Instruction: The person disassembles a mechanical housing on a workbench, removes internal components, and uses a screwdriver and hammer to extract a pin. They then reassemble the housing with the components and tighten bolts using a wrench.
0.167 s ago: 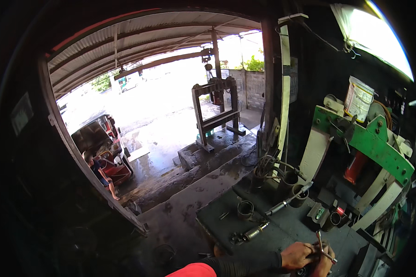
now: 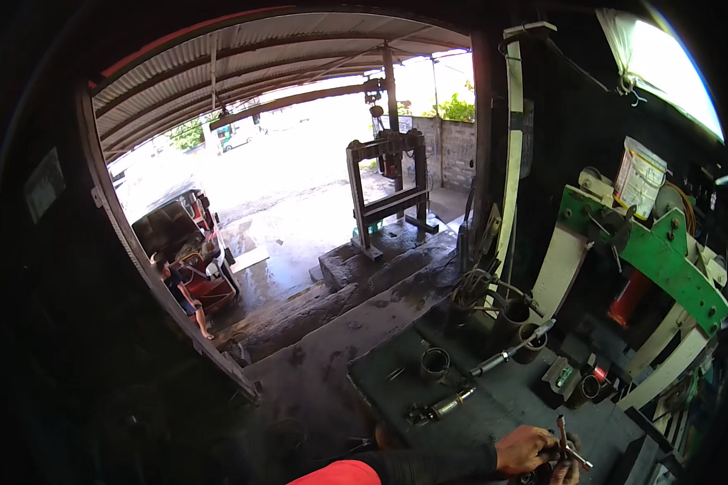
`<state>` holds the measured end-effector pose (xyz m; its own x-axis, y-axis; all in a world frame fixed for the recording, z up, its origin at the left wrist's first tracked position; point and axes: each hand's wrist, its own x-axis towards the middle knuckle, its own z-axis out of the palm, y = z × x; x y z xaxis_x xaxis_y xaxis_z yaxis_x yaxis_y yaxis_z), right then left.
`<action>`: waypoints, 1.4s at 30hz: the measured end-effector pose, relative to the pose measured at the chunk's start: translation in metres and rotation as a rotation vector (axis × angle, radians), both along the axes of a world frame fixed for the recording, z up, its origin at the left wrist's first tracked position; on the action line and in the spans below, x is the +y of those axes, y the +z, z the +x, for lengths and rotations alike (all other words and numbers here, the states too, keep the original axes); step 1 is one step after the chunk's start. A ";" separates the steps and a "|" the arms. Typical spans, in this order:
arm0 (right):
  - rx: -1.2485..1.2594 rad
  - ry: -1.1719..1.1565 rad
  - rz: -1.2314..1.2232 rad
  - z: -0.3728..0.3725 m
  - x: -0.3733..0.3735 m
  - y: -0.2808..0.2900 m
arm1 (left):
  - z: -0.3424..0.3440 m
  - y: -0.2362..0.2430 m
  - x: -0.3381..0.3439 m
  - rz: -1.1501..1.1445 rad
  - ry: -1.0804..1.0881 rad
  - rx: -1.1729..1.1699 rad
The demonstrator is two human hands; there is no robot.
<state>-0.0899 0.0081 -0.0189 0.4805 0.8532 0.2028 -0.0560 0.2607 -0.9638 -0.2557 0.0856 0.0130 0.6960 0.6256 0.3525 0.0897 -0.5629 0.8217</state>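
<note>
At the lower right, over the workbench (image 2: 461, 427), my left hand (image 2: 526, 449) is closed on a metal T-handle wrench (image 2: 564, 443), its fingers by the crossbar. The bar stands out beyond the fingers at both ends. Just below and to the right is my right hand (image 2: 570, 469), with its fingers curled close under the wrench. What it grips is hidden by the wrench and the frame's lower edge. A dark round metal part (image 2: 529, 477) shows in part beneath the left hand.
On the bench lie a cylindrical metal part (image 2: 445, 406), a short pipe piece (image 2: 434, 364) and a long shaft (image 2: 505, 356). A green-and-white press frame (image 2: 663, 259) rises at the right. Outside the doorway a person (image 2: 185, 295) sits by a red vehicle (image 2: 206, 279).
The whole view has shifted slightly right and down. Both hands stay together at the wrench, which has turned a little; the right hand sits slightly lower.
</note>
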 end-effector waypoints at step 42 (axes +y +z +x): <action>0.105 0.224 0.067 -0.008 0.034 0.019 | -0.005 0.004 0.009 0.098 -0.007 0.041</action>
